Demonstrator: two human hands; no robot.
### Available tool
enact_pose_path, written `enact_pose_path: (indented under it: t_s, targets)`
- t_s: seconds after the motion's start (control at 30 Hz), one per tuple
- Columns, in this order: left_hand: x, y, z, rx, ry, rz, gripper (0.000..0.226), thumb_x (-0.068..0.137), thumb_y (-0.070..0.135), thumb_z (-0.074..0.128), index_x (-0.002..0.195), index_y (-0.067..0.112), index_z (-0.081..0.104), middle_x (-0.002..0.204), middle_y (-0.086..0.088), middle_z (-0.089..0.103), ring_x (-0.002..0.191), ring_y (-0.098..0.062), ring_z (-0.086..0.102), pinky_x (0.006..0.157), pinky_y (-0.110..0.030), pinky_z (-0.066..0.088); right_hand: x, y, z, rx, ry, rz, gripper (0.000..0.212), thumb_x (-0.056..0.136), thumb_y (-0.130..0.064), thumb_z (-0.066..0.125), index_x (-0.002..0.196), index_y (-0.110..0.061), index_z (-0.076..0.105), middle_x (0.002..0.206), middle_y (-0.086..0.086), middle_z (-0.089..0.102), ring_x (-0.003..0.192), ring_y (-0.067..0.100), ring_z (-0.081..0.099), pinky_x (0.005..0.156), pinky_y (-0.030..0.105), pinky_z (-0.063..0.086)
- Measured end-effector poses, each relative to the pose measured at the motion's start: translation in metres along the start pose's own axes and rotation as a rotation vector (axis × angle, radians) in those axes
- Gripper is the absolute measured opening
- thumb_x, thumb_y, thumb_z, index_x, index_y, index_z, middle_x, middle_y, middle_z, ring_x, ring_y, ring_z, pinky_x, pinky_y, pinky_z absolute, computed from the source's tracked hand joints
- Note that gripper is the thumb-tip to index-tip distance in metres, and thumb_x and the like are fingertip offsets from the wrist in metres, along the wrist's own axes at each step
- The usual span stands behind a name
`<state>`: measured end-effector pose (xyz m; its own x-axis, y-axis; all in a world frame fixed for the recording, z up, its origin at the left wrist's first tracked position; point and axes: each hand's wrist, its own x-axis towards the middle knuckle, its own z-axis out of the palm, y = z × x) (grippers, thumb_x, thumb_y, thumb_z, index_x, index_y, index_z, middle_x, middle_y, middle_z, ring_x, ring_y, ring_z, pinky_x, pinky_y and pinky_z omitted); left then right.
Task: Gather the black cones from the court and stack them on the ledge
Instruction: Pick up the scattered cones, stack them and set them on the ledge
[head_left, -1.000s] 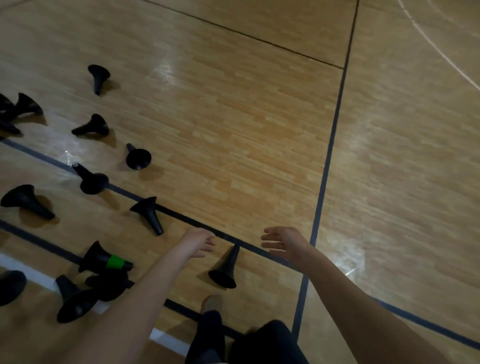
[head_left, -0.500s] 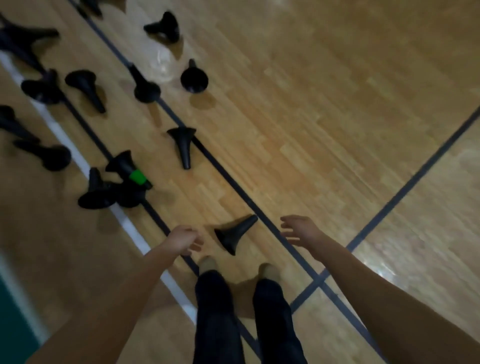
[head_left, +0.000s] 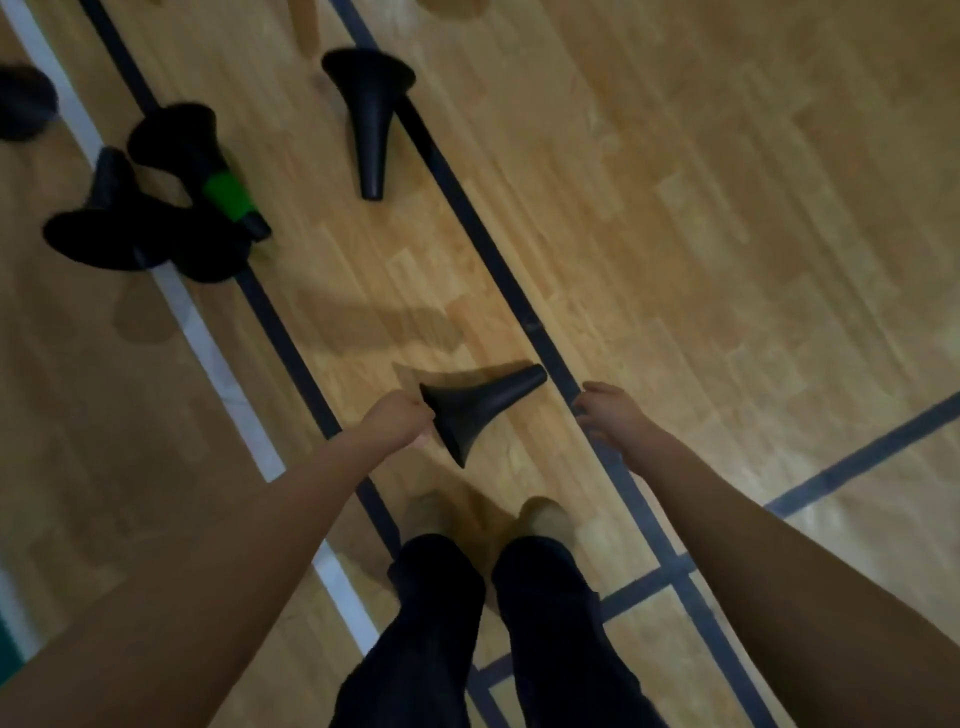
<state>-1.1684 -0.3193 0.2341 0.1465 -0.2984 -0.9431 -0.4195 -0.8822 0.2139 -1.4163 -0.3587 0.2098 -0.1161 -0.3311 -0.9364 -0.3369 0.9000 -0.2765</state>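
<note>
The person is at the picking step for the nearest black cone (head_left: 478, 410), which lies on the floor (head_left: 727, 208) at 12 o'clock from the feet (head_left: 545, 519): the left hand (head_left: 400, 421) is curled at its rim, though I cannot tell if it grips, the right hand (head_left: 613, 410) is loose and empty, and next it needs a firm hold and a lift.

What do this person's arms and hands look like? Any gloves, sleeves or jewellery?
No gloves on the left hand or the right hand. Both forearms are uncovered, no sleeve in view. No watch, ring or wristband shows, though the picture is dim and blurred.
</note>
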Motion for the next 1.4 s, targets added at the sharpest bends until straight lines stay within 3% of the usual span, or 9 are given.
enact_pose_path:
  t_s: [0.1,0.2,0.3,0.53,0.67,0.8,1.07,1.27,1.4]
  targets:
    - [0.064,-0.016,0.026,0.033,0.041,-0.013,0.019,0.099,0.022,0.045,0.099,0.007,0.056,0.093,-0.009,0.059,0.079,-0.017,0.054,0.067,-0.024,0.041,0.077,0.017,0.024,-0.066,0.005,-0.04,0.057,0.092,-0.016,0.056,0.146,-0.012,0.038,0.133,0.011,0.047,0.123,0.025,0.047,0.1,0.036,0.042]
    - [0.121,-0.028,0.046,0.01,0.048,-0.046,0.037,0.098,0.026,0.048,0.124,0.0,0.052,0.113,-0.017,0.059,0.103,-0.027,0.057,0.078,-0.029,0.042,0.146,0.027,0.046,-0.13,-0.007,-0.084,0.066,0.093,-0.017,0.055,0.151,-0.01,0.026,0.156,0.008,0.027,0.141,0.029,0.03,0.11,0.039,0.032]
    - [0.16,-0.037,0.058,-0.054,0.007,-0.097,0.041,0.1,0.018,0.044,0.134,-0.003,0.041,0.13,-0.02,0.053,0.119,-0.033,0.053,0.091,-0.037,0.043,0.204,0.035,0.058,-0.181,-0.018,-0.098,0.071,0.092,-0.015,0.055,0.154,-0.011,0.018,0.16,0.007,0.018,0.144,0.029,0.024,0.108,0.04,0.032]
    - [0.177,-0.054,0.035,-0.303,-0.079,-0.107,0.004,0.098,0.014,0.048,0.098,0.017,0.051,0.12,-0.013,0.057,0.097,-0.022,0.062,0.078,-0.029,0.055,0.239,0.044,0.074,-0.096,-0.083,-0.024,0.059,0.088,-0.009,0.056,0.144,-0.01,0.04,0.155,0.008,0.028,0.141,0.031,0.027,0.094,0.039,0.034]
    - [0.135,-0.049,0.007,-0.281,-0.045,-0.062,0.01,0.098,0.02,0.048,0.105,0.015,0.053,0.112,-0.012,0.061,0.095,-0.023,0.064,0.084,-0.035,0.056,0.189,0.034,0.067,-0.026,-0.067,-0.058,0.058,0.089,-0.011,0.056,0.145,-0.013,0.041,0.155,0.006,0.03,0.143,0.028,0.027,0.109,0.043,0.03]
    - [0.038,-0.025,-0.022,-0.346,-0.031,-0.034,0.019,0.1,0.017,0.044,0.117,0.009,0.049,0.102,-0.012,0.059,0.088,-0.024,0.062,0.069,-0.032,0.055,0.09,0.014,0.04,0.035,-0.022,-0.078,0.051,0.088,-0.013,0.06,0.137,-0.011,0.05,0.149,0.008,0.039,0.138,0.029,0.035,0.11,0.041,0.034]
    - [-0.178,0.033,-0.085,-0.316,0.023,0.136,0.018,0.102,0.02,0.04,0.117,0.014,0.047,0.101,-0.01,0.056,0.081,-0.02,0.057,0.062,-0.032,0.055,-0.134,-0.061,-0.025,-0.032,0.053,-0.226,0.026,0.088,-0.014,0.061,0.114,-0.007,0.062,0.128,0.011,0.053,0.12,0.029,0.048,0.092,0.037,0.04]
    - [-0.305,0.056,-0.145,-0.384,0.112,0.197,0.034,0.102,0.023,0.04,0.132,0.009,0.045,0.12,-0.013,0.054,0.107,-0.027,0.055,0.077,-0.04,0.054,-0.27,-0.117,-0.034,0.035,0.109,-0.345,0.02,0.09,-0.013,0.061,0.11,-0.011,0.059,0.118,0.011,0.056,0.113,0.027,0.053,0.096,0.041,0.049]
    - [-0.366,0.043,-0.18,-0.465,0.182,0.272,0.038,0.102,0.029,0.038,0.136,0.012,0.042,0.127,-0.012,0.053,0.119,-0.032,0.052,0.072,-0.037,0.055,-0.339,-0.152,-0.018,0.13,0.103,-0.43,0.023,0.092,-0.01,0.058,0.115,-0.009,0.058,0.108,0.008,0.057,0.108,0.025,0.055,0.091,0.04,0.053]
